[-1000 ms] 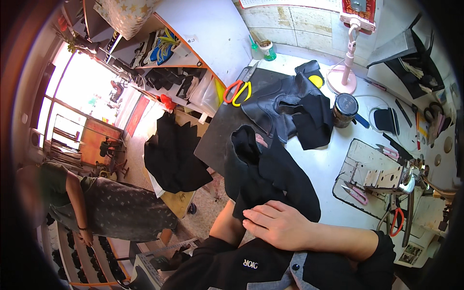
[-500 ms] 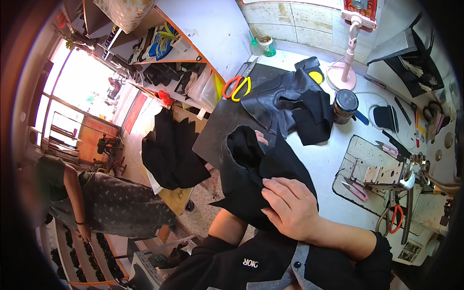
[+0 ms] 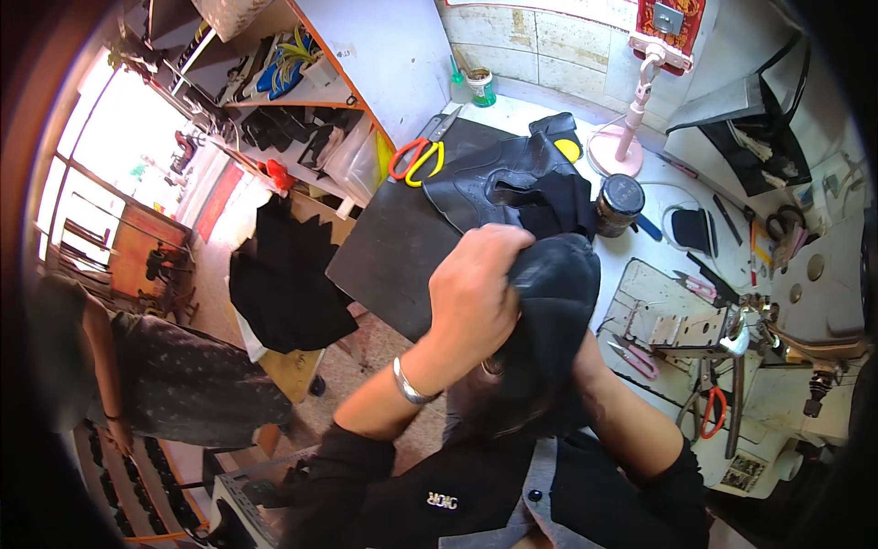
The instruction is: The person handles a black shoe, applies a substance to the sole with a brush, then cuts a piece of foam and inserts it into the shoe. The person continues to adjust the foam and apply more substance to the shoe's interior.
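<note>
In front of my chest is a black leather shoe upper (image 3: 553, 306), its smooth rounded side facing up. My left hand (image 3: 476, 288), a silver bracelet at its wrist, is closed over the upper's left edge with the fingers curled. On the other side, my right hand (image 3: 587, 361) reaches behind the upper, which hides its fingers. Just beyond lies a second black leather upper (image 3: 462, 188) with black cloth lining (image 3: 558, 203), partly on a dark mat (image 3: 389, 252). Scissors with red and yellow handles (image 3: 419, 163) rest on the mat's far part.
A dark lidded jar (image 3: 620, 203) and a pink lamp stand (image 3: 617, 151) are beyond the work. A sewing machine (image 3: 796, 302) is on the right, with pink-handled snips (image 3: 636, 357) by its base. Black cloth pieces (image 3: 288, 274) lie on a stool at left, near another person (image 3: 174, 366).
The shoe upper has been turned, from its open lined side to its smooth leather side. My left hand has come from behind it to the top; my right hand has gone from the top to behind.
</note>
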The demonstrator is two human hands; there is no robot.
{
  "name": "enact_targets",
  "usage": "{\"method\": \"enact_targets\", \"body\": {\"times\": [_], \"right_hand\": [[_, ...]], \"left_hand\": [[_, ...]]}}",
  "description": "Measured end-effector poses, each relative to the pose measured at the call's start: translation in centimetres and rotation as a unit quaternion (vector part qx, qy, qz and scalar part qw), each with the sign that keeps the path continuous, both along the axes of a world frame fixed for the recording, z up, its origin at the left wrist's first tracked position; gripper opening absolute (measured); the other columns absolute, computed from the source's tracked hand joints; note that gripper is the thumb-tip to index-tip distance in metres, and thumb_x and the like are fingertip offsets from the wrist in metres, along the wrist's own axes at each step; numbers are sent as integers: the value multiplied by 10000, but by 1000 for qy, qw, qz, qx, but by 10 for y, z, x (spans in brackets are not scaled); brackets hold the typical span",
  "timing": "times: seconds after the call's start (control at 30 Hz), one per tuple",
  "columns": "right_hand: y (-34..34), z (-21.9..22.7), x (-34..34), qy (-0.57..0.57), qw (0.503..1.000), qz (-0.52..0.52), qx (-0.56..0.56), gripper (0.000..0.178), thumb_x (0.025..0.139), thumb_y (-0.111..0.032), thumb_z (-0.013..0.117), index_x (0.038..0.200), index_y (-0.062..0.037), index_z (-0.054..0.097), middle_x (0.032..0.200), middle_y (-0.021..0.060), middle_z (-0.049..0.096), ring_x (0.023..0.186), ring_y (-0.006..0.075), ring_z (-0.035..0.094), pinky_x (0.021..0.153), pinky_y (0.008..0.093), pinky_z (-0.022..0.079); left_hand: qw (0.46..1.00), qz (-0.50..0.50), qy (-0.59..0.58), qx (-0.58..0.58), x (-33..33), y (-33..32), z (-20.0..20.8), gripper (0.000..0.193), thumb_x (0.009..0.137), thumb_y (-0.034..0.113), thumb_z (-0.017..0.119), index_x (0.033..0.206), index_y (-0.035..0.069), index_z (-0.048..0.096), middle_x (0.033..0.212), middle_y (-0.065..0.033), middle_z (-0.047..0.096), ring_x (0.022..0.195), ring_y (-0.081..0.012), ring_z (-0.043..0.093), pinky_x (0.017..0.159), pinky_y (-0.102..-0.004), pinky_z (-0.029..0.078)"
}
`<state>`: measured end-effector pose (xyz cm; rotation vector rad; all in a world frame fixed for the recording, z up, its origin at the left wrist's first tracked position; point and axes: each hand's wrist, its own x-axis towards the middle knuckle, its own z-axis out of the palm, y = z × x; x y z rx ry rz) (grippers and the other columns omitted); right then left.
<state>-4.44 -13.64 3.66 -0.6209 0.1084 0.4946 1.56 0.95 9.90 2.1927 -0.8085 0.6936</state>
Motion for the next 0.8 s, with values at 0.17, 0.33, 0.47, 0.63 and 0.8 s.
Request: {"method": "enact_targets", "body": {"times": [0.17,0.33,0.47,0.63,0.8], "right_hand": [[-20,-25,18,-196,968,-30,-151,155,948,-175,553,912,-31,599,840,87,622,775,160,596,732,278,501],[-29,-43,25,-118,991,-9,68,142,944,-190,571,960,-53,606,858,83,635,764,173,609,718,285,517],[-43,-42,37,-15,999,-31,-1,267,961,-194,547,1169,-28,566,1026,95,637,897,185,624,804,306,526],[-62,-47,49,16,996,-87,8,337,972,-162,528,1265,4,513,1130,84,627,1004,171,613,912,304,501],[-77,-78,70,-23,895,-318,-313,237,910,-55,587,1136,6,547,1010,92,643,871,174,633,823,299,516]], "left_hand": [[978,28,-5,205,19,-16,13,302,720,12,587,1014,73,563,784,-84,561,749,-252,628,598,-365,475],[950,33,-4,312,37,-23,3,143,806,106,565,949,117,566,729,-64,562,613,-228,637,499,-335,473],[936,16,-27,350,56,-26,-6,108,826,126,556,932,126,577,723,-66,577,622,-225,652,505,-332,492],[932,-1,-3,362,83,-39,-21,98,834,131,545,924,123,583,758,-84,615,641,-255,662,532,-354,511],[919,-32,-32,392,88,-44,-49,73,817,153,559,877,123,588,759,-62,599,706,-242,640,589,-357,504]]}}
